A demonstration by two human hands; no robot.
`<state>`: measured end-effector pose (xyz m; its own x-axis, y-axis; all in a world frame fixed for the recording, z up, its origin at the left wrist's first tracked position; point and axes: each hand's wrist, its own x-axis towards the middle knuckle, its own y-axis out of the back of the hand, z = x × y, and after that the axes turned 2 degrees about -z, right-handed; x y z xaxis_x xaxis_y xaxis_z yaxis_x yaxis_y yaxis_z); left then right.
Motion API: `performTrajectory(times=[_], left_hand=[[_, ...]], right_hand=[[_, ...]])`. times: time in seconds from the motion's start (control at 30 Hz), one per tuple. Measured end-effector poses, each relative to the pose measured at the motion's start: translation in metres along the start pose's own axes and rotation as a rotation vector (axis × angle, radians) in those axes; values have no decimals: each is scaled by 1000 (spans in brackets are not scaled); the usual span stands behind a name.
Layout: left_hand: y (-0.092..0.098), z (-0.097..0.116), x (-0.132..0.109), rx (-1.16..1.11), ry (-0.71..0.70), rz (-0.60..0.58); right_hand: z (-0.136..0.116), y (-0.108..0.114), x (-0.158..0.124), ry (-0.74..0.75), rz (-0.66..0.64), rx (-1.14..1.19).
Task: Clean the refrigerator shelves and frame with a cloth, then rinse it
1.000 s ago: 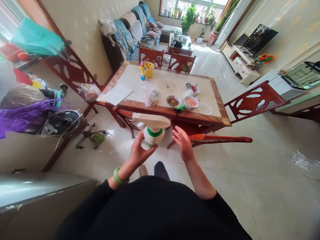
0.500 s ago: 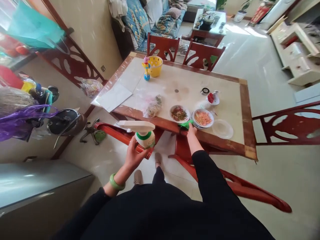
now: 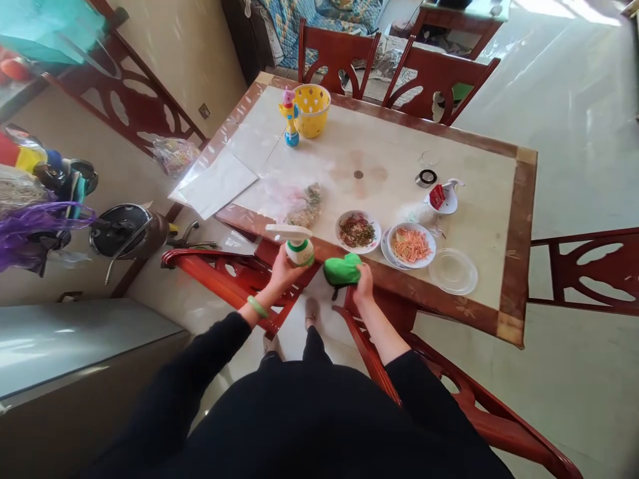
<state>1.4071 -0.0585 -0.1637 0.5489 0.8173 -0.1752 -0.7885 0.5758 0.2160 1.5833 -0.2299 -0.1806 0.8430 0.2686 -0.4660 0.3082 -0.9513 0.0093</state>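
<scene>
My left hand [image 3: 285, 274] is wrapped round a white spray bottle [image 3: 299, 253] with a green collar, held upright just off the table's near edge. In my right hand [image 3: 365, 285] is a bunched green cloth [image 3: 343, 269], gripped at its right end, with a dark part hanging below. Close beyond the cloth stand a bowl of mixed chopped food [image 3: 358, 232] and a bowl of orange shreds [image 3: 411, 245], the latter on another dish. A clear plastic bag with greenery [image 3: 305, 205] lies beyond the bottle.
On the table [image 3: 504, 266] are a clear lid [image 3: 453, 271], a roll of black tape [image 3: 426, 177], a white dish [image 3: 448, 201], a yellow basket [image 3: 312, 111], a toy figure [image 3: 289, 118] and white sheets [image 3: 214, 181]. Red chairs [image 3: 234, 283] stand against the near side.
My right hand has drawn the green cloth left and off the table edge, towards the bottle. My left hand has moved forward and slightly right with the bottle. The view has shifted closer.
</scene>
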Motion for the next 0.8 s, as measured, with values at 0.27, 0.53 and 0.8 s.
performTrajectory(times=[0.27,0.53,0.8], left_hand=[[-77,-40,99,136,33,19],[-118,-53,155,172,6,45],[-93,-58,111,190,4,100]], right_hand=[[7,-44,-2,-134,-162,-1],[-4,-65,24,-206,-121,113],[-2,-72,41,-432,-68,246]])
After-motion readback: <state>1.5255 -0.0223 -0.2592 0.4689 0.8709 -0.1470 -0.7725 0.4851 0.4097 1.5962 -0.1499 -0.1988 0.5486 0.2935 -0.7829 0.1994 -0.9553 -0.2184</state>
